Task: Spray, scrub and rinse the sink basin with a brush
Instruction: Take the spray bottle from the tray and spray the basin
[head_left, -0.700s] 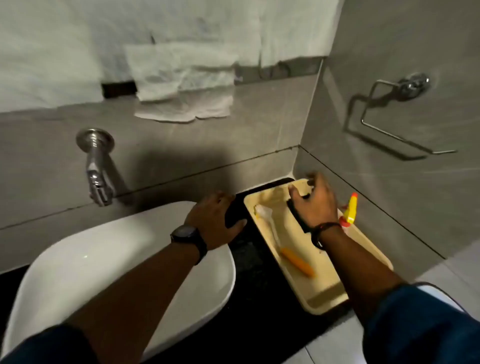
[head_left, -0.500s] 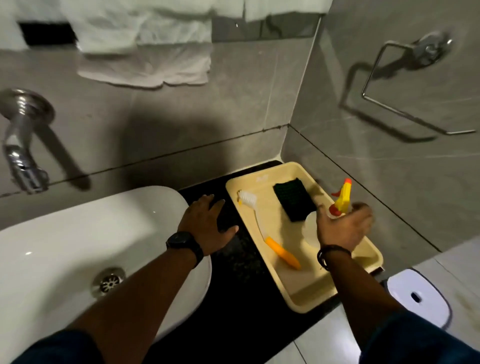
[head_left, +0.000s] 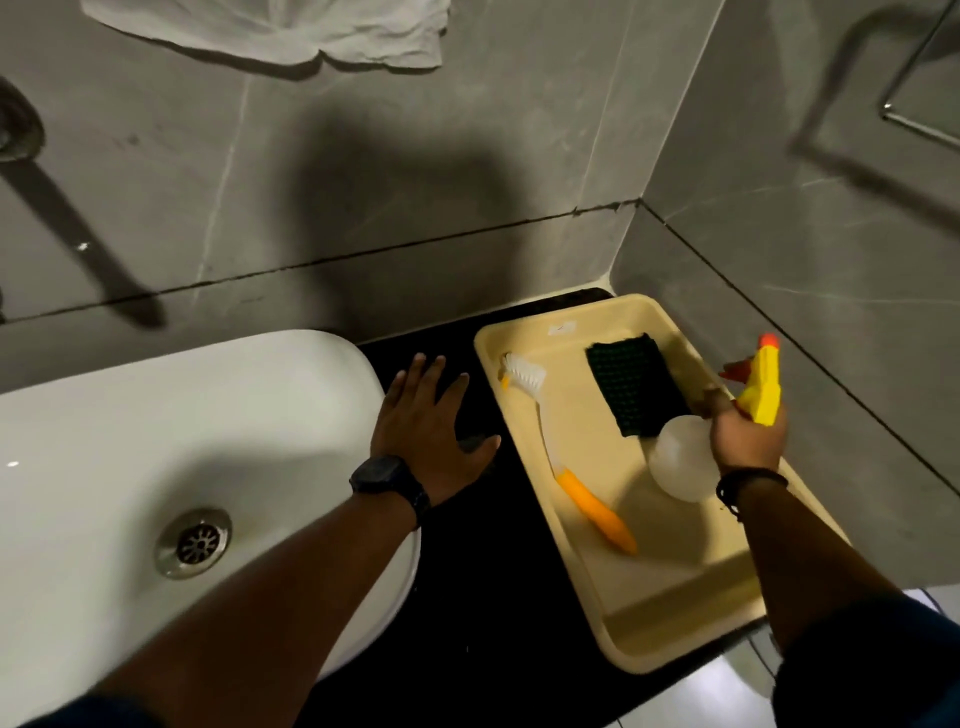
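A white sink basin with a metal drain fills the lower left. My left hand lies flat and open on its right rim, fingers over the black counter. A cream tray to the right holds a brush with white bristles and an orange handle, and a dark green scrub pad. My right hand is closed around the neck of a spray bottle with a white body and a yellow trigger head, held over the tray's right side.
Grey tiled walls meet in a corner behind the tray. A white cloth hangs on the back wall at the top. A metal towel ring is on the right wall. The black counter lies between basin and tray.
My right hand left the scrub pad, moved to the right and took hold of the spray bottle. The view has tilted down. My left hand stays on the basin rim.
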